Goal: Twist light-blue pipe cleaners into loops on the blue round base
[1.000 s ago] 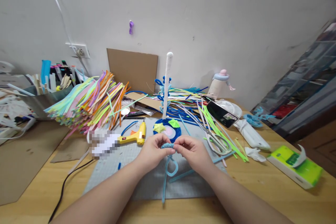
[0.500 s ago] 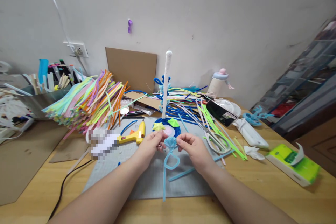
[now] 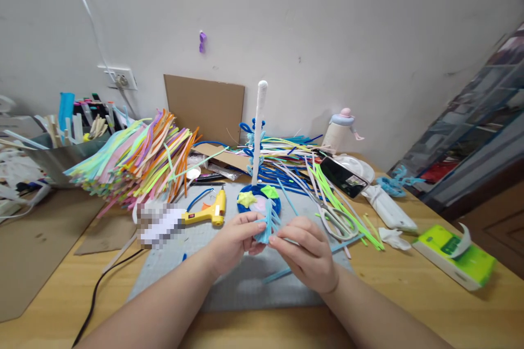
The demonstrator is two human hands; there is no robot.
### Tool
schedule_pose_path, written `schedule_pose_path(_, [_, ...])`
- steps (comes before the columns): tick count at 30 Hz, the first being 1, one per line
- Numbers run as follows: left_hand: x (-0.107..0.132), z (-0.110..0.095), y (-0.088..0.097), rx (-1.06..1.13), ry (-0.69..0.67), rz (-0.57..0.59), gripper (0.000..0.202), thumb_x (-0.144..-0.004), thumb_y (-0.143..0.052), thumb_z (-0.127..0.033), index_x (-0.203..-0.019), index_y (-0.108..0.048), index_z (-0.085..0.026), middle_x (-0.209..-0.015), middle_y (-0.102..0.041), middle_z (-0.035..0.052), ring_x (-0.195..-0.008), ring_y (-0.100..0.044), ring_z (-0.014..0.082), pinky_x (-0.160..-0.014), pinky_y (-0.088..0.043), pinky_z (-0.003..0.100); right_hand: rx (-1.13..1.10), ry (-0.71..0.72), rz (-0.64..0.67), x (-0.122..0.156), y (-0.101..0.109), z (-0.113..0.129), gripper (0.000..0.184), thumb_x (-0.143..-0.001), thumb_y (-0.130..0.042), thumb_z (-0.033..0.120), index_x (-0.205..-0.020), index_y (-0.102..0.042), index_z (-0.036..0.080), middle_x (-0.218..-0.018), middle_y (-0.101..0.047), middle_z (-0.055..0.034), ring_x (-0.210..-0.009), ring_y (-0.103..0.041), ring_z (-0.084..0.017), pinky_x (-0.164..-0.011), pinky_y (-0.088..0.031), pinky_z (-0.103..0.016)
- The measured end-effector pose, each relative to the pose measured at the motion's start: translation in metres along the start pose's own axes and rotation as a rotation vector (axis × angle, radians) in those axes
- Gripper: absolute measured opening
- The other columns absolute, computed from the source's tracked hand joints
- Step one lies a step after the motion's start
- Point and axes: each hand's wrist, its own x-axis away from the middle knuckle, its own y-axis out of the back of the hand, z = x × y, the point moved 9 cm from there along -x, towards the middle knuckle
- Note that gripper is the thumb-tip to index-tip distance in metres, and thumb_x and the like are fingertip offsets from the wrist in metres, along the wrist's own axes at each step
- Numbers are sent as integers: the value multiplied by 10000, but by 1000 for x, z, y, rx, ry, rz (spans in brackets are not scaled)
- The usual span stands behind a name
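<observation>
A light-blue pipe-cleaner piece (image 3: 268, 224) with several prongs is held up between my hands, above the grey mat (image 3: 229, 283). My left hand (image 3: 241, 234) is closed on its left side. My right hand (image 3: 305, 251) pinches its lower right side, and the fingers hide part of it. Just behind stands a round blue base (image 3: 244, 209) with a yellow star (image 3: 246, 199), a green star (image 3: 269, 192) and a white upright post (image 3: 258, 136). On the mat, partly under my right hand, lies a loose light-blue pipe cleaner (image 3: 278, 275).
A yellow glue gun (image 3: 213, 211) lies left of my hands, scissors (image 3: 338, 221) to the right. A big bundle of coloured pipe cleaners (image 3: 139, 163) fills the left, more strips lie behind. A phone (image 3: 344, 176), a white power bank-like object (image 3: 388, 210) and a green box (image 3: 454, 256) sit right.
The light-blue piece has been turned so its prongs point up and its loop and tail no longer hang down. My right hand has moved slightly down and rolled over.
</observation>
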Motion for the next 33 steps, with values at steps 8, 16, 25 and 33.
schedule_pose_path(8, [-4,-6,11,-231,-113,-67,200,-693,-650,-299,-741,-538,-140,-582,-448,-41,-454,-362,39,-447,-279,188,-66,-153,14,-1,-3,-15,268,-748,-599,88,-977,-610,226,-892,-611,-55,-826,-546,-191,-745,-477,-369])
schedule_pose_path(16, [-5,4,14,-619,28,-147,185,-653,-629,-293,-706,-528,-147,-543,-456,-50,-419,-380,47,-409,-315,180,-83,-570,51,12,-19,-73,316,-821,-459,113,-1096,-573,217,-1112,-546,-97,-1018,-531,-220,-847,-465,-390])
schedule_pose_path(25, [-8,0,25,-674,-90,-242,194,-680,-611,-326,-709,-510,-163,-522,-454,-59,-407,-425,58,-407,-337,176,-103,-457,-168,10,10,-51,278,-788,-528,70,-986,-634,234,-902,-620,-55,-831,-598,-177,-727,-498,-331])
schedule_pose_path(33, [-5,-5,17,-657,-138,-224,176,-697,-597,-306,-732,-533,-146,-560,-474,-46,-430,-418,58,-419,-371,182,-321,-312,-173,7,12,-22,354,-730,-536,-29,-972,-576,226,-914,-629,-49,-810,-627,-161,-678,-534,-304])
